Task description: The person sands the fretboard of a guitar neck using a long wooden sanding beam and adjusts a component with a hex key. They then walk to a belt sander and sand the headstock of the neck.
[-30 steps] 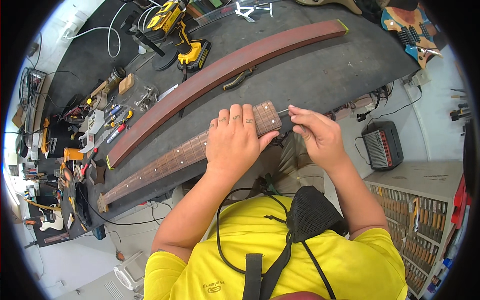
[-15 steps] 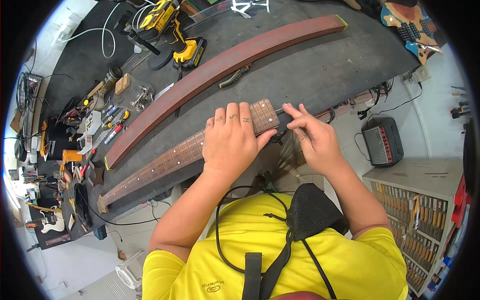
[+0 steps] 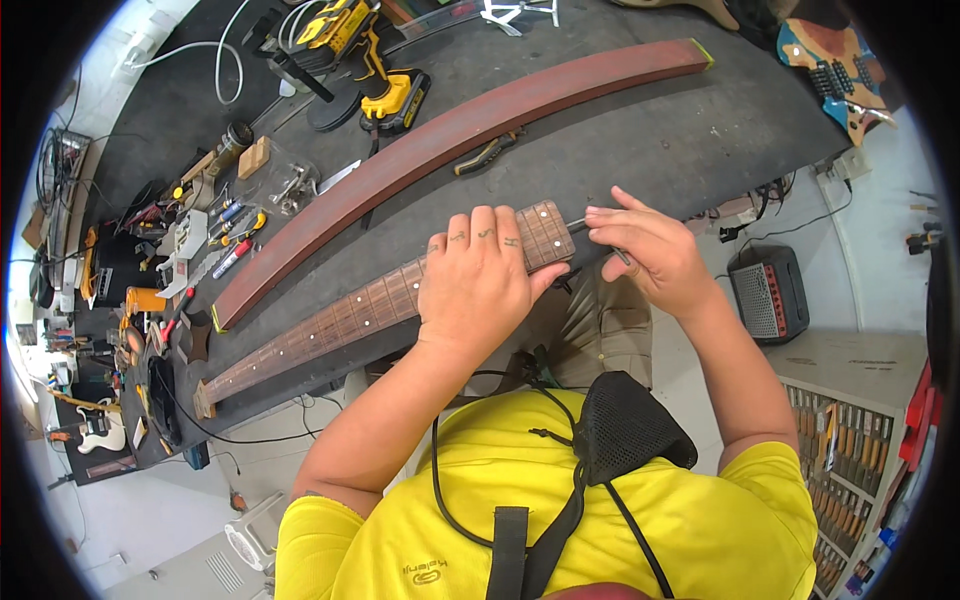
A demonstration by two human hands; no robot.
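Note:
A guitar neck (image 3: 363,310) with a dark, dotted fretboard lies face up along the bench's near edge, its narrow end at the lower left. My left hand (image 3: 478,275) is wrapped over its wide end, fingers across the frets and thumb along the near side. Off that end, my right hand (image 3: 652,248) pinches a thin metal hex key (image 3: 577,222), which meets the neck's end. Another dark bit of metal shows below the right fingers. How the hex key sits in the neck is hidden.
Behind the neck lies a long red-brown beam (image 3: 460,140), with pliers (image 3: 488,154) beside it. A yellow cordless drill (image 3: 385,90) stands farther back. Small tools clutter the left side. A colourful guitar body (image 3: 835,75) is at the far right, an amplifier (image 3: 766,292) below it.
My right hand has turned, its fingers now stretched more toward the neck, and more of the hex key shows. My left hand stays on the neck. The whole view has shifted slightly.

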